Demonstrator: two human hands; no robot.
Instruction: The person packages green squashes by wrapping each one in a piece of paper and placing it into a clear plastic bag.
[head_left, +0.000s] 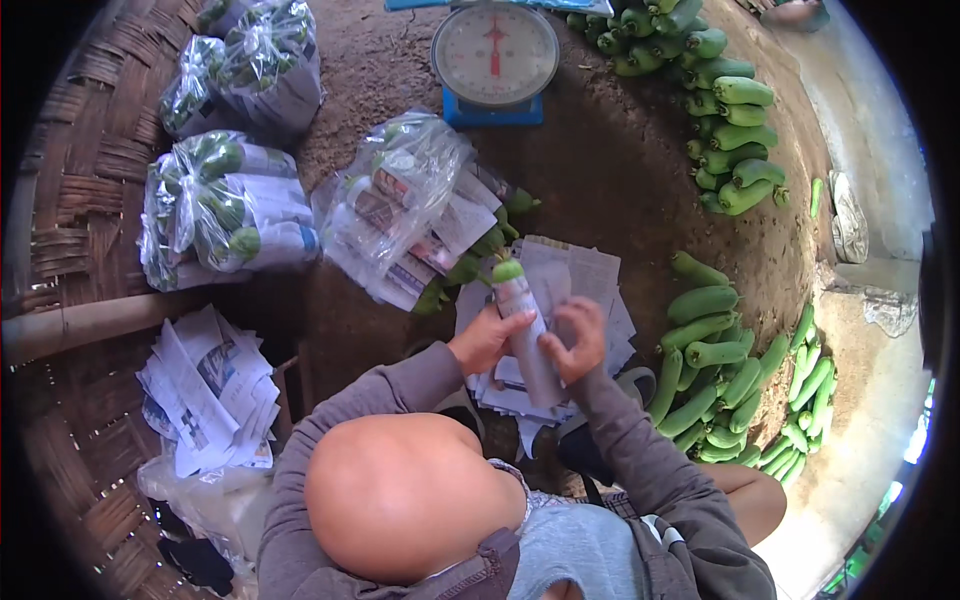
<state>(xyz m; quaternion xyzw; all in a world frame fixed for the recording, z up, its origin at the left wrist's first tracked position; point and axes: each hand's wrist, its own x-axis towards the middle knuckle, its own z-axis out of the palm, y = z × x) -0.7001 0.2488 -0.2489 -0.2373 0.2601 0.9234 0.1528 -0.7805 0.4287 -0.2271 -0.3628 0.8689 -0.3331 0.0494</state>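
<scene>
My left hand (487, 336) grips a green gourd rolled in newspaper (531, 337), its green stem end (507, 271) showing at the top. My right hand (579, 339) is beside the roll, fingers apart and slightly blurred, the thumb near the paper; whether it touches is unclear. Under the roll lies a spread stack of newspaper sheets (600, 274) on the ground. Just beyond my left hand, a clear plastic bag (405, 202) lies on its side with several newspaper-wrapped gourds in it, stem ends pointing right.
Closed bags of wrapped gourds (232, 206) stand at left by a woven wall (90, 187). Below them are more newspaper sheets (217, 390) and clear plastic bags (225, 499). A blue dial scale (495, 56) stands at top centre. Unwrapped green gourds (705, 304) lie in piles at right.
</scene>
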